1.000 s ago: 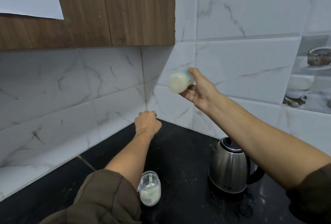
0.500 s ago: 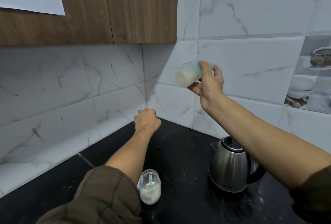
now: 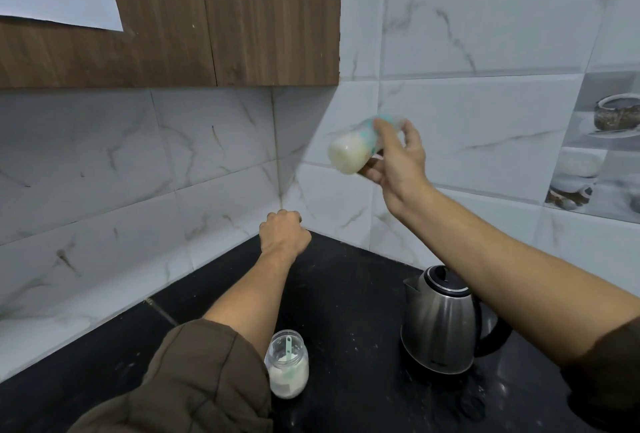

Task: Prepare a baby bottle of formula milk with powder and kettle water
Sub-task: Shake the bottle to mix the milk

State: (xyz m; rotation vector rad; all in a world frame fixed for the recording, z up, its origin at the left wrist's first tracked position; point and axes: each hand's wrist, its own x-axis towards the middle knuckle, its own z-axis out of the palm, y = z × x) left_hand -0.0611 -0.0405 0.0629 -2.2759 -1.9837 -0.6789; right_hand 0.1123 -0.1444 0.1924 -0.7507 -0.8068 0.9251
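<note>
My right hand [image 3: 398, 164] grips a baby bottle [image 3: 353, 152] raised in the air before the tiled wall. The bottle lies tilted almost sideways, its base toward me, with pale milky liquid inside; it looks motion-blurred. My left hand [image 3: 284, 233] is a closed fist resting at the back corner of the black counter [image 3: 346, 294], holding nothing I can see. A clear powder jar [image 3: 287, 365] with white powder and a green scoop stands open near my left elbow. The steel kettle [image 3: 438, 323] stands to the right, below my right forearm.
A wooden wall cabinet [image 3: 207, 16] hangs above the corner at upper left. Marble-look tiles cover both walls. Specks of powder dot the counter near the kettle.
My right hand has swung the bottle back and forth, ending a little further right and lower than half a second ago. The left fist, jar and kettle have stayed put.
</note>
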